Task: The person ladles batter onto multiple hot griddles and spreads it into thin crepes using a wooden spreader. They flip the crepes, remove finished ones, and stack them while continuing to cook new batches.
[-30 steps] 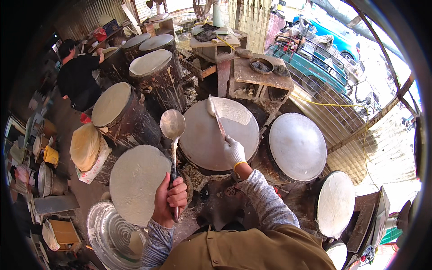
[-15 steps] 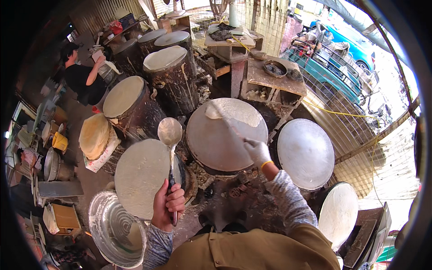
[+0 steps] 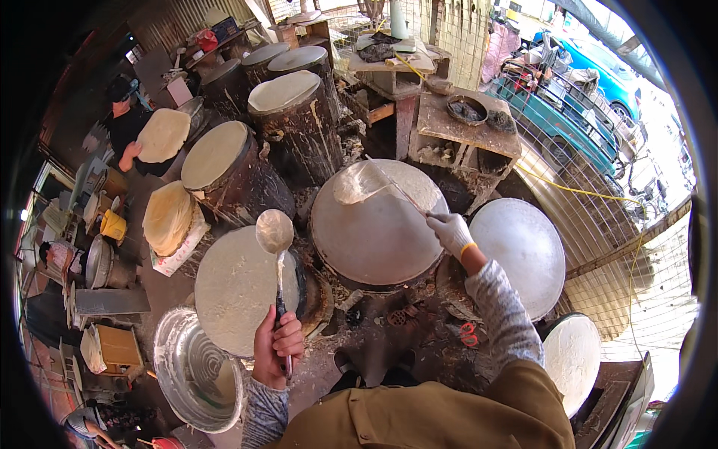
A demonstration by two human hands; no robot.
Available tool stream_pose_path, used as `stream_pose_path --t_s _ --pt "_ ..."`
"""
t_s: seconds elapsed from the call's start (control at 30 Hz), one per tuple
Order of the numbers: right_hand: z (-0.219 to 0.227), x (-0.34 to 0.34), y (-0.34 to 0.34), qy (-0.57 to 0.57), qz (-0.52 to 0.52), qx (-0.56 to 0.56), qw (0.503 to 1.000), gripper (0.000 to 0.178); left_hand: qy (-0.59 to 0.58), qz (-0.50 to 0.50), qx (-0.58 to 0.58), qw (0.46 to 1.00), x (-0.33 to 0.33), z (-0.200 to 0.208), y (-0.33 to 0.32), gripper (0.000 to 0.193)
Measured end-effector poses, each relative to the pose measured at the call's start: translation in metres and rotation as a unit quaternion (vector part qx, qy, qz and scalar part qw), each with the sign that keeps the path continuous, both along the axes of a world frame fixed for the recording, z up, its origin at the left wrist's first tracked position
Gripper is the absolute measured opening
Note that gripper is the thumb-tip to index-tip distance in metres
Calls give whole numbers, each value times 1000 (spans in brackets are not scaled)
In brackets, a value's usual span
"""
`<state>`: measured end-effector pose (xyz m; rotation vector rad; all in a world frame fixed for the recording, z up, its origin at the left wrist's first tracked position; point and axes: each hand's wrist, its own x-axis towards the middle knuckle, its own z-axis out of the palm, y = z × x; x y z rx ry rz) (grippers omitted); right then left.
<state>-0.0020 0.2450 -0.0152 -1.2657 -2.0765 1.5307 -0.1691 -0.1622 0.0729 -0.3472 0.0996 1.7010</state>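
Observation:
My left hand [image 3: 277,346], bare, is closed around the dark handle of a metal ladle [image 3: 274,230]. The ladle's bowl is held up over the right part of the left griddle [image 3: 232,299], which is coated with pale batter. In a white glove, my right hand [image 3: 450,233] grips a long thin stick [image 3: 400,191] that slants over the central round griddle [image 3: 374,251]. Wet batter [image 3: 361,182] covers the far part of that griddle, beneath the stick's far end. Whether the stick has a flat blade is too fine to tell.
A metal basin [image 3: 168,389] with batter stands at lower left. Stacked flatbreads [image 3: 168,221] lie beyond it. Another pale griddle [image 3: 517,258] is at right; drum stoves [image 3: 295,135] rise behind. A co-worker [image 3: 123,120] at far left holds a flatbread [image 3: 164,135].
My right hand has moved slightly right and away from me with the stick. My left hand keeps the ladle nearly still. The co-worker now holds up a round flatbread.

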Motion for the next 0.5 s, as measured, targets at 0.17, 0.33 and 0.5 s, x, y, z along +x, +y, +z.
stream_pose_path --t_s 0.17,0.33,0.5 --pt "-36 -8 -14 38 134 53 989 41 -22 7 2 1000 9 -10 5 35" --pt "8 -1 -9 0 81 -72 994 41 -18 38 -12 999 19 -6 -1 35" --pt "4 -20 11 5 137 -46 990 41 -22 43 -22 999 24 -11 10 34"
